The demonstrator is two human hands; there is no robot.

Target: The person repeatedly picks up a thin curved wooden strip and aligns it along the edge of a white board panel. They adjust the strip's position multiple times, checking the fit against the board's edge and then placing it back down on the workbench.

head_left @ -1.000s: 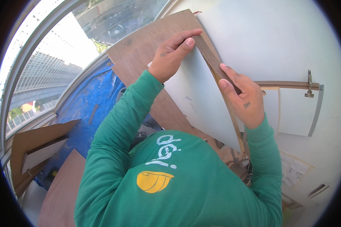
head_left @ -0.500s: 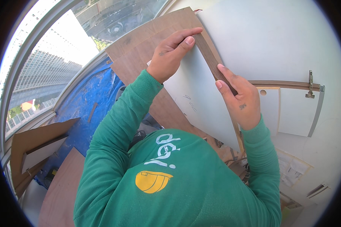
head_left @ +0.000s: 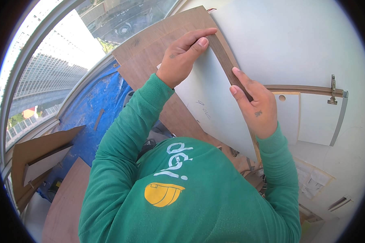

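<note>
The white laminated panel (head_left: 215, 105) stands on edge, tilted, directly in front of the person's green-sleeved chest. A brown wood-grain edge-banding strip (head_left: 227, 65) runs along the upper right edge of this panel.

The left hand (head_left: 184, 56) rests on the panel at the upper end of the strip. Its fingers lie together, extended and slightly curled, with the fingertips (head_left: 202, 40) pressed flat on the strip. Nothing is gripped; contact is by pressure only.

The right hand (head_left: 257, 105) lies further down the same edge of the panel. Its fingers are together and straight, laid along the strip, with the palm over the panel edge. Whether the thumb wraps behind the panel cannot be told.

Behind the panel, toward the window, a brown wood-veneer board (head_left: 150, 52) leans. Left of the panel a blue tarpaulin (head_left: 97, 105) covers the floor. Right of the panel, a white cabinet door (head_left: 318, 117) carries a metal hinge (head_left: 333, 90) at its top edge.
</note>
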